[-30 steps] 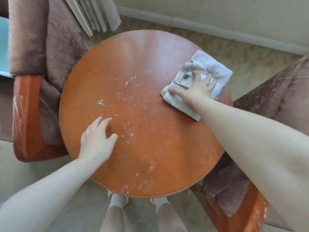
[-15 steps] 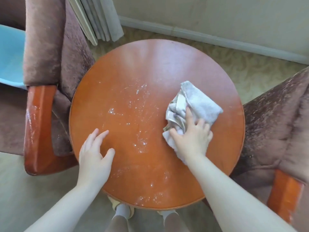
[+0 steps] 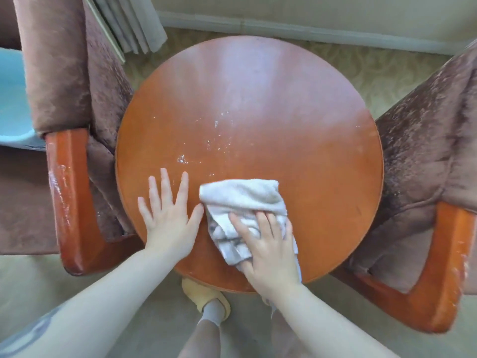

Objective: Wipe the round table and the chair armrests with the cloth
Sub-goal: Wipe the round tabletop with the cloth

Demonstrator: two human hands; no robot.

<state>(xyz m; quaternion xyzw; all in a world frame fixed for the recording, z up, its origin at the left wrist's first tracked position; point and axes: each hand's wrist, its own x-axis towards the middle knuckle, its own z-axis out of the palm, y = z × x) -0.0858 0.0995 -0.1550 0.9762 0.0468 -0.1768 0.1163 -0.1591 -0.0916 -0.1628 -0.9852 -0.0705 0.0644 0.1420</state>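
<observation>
The round orange-brown wooden table [image 3: 296, 130] fills the middle of the view, with white specks and droplets left of its centre. A crumpled light grey cloth [image 3: 240, 200] lies on the near part of the tabletop. My right hand [image 3: 268, 246] presses flat on the cloth's near half. My left hand [image 3: 167, 215] rests flat on the table with fingers spread, its thumb touching the cloth's left edge. The left chair's wooden armrest [image 3: 69, 192] shows white smears. The right chair's armrest [image 3: 446, 270] stands at the right edge.
Brown plush armchairs [image 3: 69, 73] stand close on both sides of the table. A blue item [image 3: 13, 99] lies on the left chair's seat. A curtain [image 3: 129, 24] hangs at the back left. My feet [image 3: 209, 301] show under the table's near edge on beige carpet.
My right hand has dragged the cloth from the far right of the table toward the near edge and leftward. The cloth has bunched up. My left hand stayed flat on the table.
</observation>
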